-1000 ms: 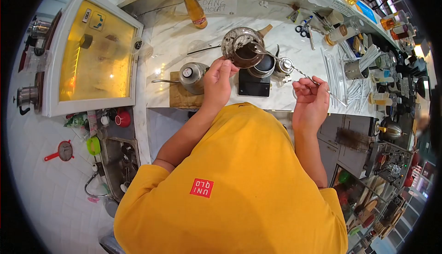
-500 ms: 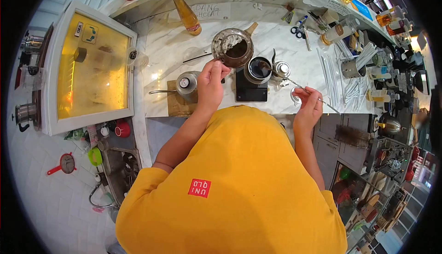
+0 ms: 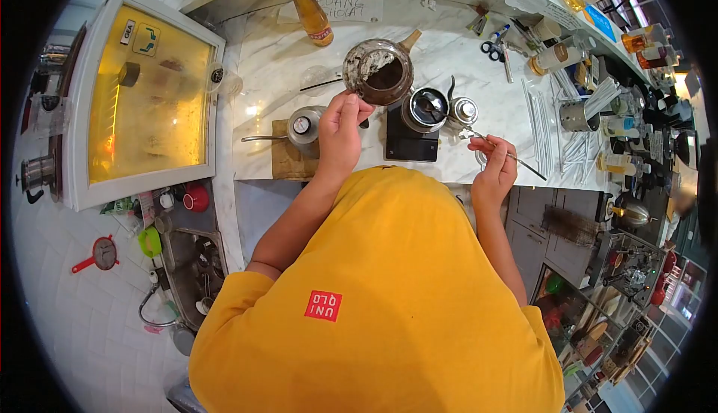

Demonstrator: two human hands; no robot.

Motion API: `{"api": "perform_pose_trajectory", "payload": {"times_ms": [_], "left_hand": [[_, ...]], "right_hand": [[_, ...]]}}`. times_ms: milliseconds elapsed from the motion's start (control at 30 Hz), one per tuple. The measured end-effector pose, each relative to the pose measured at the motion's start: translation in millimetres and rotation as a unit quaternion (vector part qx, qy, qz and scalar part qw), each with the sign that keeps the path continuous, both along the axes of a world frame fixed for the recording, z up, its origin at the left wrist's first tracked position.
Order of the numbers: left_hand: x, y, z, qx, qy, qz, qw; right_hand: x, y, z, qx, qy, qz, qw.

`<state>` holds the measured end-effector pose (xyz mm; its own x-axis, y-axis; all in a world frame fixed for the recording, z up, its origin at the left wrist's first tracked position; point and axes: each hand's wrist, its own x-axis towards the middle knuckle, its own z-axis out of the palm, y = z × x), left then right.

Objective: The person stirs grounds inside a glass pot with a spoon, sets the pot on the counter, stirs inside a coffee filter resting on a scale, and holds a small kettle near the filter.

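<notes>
My L hand [image 3: 341, 135] has thumb + fingers pinched on the near edge of the pot [image 3: 402, 70], same hold as 1 sec ago. Pot's now up-left of the metal cup [image 3: 410, 120], just beside it; 1 sec ago it overlapped the cup's far side in view. Dark stuff inside, pale residue up the wall, wooden handle pointing away from me.

R hand [image 3: 493, 164]: fingers curled in, gripping the stem of the long spoon [image 3: 528, 167]. Fingers were spread more a sec ago. Biggest diff = spoon: its head was at the pot's mouth, now it's at the cup's. Can't tell how deep it goes, dark contents + glare. Vs ½ sec ago, approx. same pose.

Cup's on the black scale [image 3: 411, 149], no change. Small metal jug [image 3: 464, 111] just R of cup, also as before. Kettle [image 3: 302, 139] w/ long spout sits on the wooden board [image 3: 287, 167], L of my L hand, not moved.
</notes>
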<state>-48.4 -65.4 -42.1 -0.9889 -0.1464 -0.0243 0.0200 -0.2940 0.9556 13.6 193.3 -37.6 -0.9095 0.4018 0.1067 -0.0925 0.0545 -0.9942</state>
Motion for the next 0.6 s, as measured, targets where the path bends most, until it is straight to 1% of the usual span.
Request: {"api": "perform_pose_trajectory", "payload": {"times_ms": [133, 233, 333, 533, 600], "left_hand": [[2.2, 1.6, -0.3, 0.004, 0.002, 0.002, 1.000], [4.3, 2.6, 1.3, 0.011, 0.003, 0.002, 1.000], [6.4, 3.2, 1.2, 0.016, 0.002, 0.006, 1.000], [8.2, 4.7, -2.1, 0.014, 0.005, 0.013, 1.000], [8.8, 5.8, -1.9, 0.011, 0.005, 0.015, 1.000]], "right_hand": [[0.6, 3.2, -4.0, 0.026, -0.013, 0.003, 1.000], [0.3, 5.1, -5.7, 0.076, 0.004, 0.009, 0.997], [0.2, 6.0, -7.0, 0.080, 0.022, 0.011, 0.997], [4.6, 14.7, -0.4, 0.176, 0.036, 0.052, 0.982], [6.7, 11.4, 7.3, 0.166, 0.046, 0.067, 0.983]]}}
